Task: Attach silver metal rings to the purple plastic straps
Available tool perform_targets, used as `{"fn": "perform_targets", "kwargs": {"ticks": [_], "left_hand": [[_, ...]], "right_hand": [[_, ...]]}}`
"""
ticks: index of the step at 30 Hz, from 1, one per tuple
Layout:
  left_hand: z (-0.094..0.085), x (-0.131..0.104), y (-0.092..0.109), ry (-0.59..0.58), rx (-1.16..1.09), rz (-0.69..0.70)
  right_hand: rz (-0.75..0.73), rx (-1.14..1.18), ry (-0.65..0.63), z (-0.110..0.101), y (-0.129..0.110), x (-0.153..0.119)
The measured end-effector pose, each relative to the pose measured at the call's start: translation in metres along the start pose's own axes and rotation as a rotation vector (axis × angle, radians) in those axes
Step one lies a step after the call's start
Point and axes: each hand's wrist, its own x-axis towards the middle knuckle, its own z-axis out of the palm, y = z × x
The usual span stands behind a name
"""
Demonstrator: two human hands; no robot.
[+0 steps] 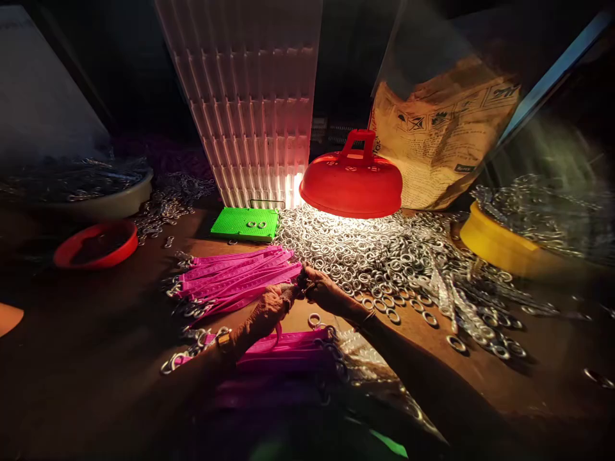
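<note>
My left hand (273,306) and my right hand (323,289) meet at the middle of the table, fingers pressed together. A pink strap (278,330) hangs below my left hand, which is closed on it. What my right fingers pinch is dark and hidden between the hands. Just behind my left hand lies a bundle of pink straps (230,272) with metal rings at its left end. A second bundle of pink straps (288,352) lies nearer, partly under my left forearm. A large pile of metal rings (384,256) spreads beyond my right hand, with a loose ring (314,319) close by.
A red lamp (353,182) hangs low over the rings. Behind stand a green perforated box (244,225), a ribbed translucent panel (250,121) and a printed paper sack (437,141). At the sides are a red bowl (122,240), a pale basin (115,206) and a yellow basin (504,246).
</note>
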Motion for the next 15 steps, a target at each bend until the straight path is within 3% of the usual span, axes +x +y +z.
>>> {"fn": "perform_targets", "kwargs": {"ticks": [4, 10, 12, 15], "left_hand": [[0.003, -0.002, 0.004, 0.02, -0.075, -0.044], [0.009, 0.004, 0.021, 0.13, -0.233, -0.182], [0.007, 0.003, 0.019, 0.125, -0.211, -0.18], [0.003, 0.001, 0.009, 0.103, -0.134, -0.151]], "right_hand": [[-0.016, -0.075, 0.013, 0.003, 0.0, 0.002], [-0.057, -0.289, 0.2, 0.01, -0.002, 0.007], [-0.046, -0.271, 0.183, 0.011, -0.001, 0.009], [-0.014, -0.155, 0.061, 0.009, 0.004, 0.013]]}}
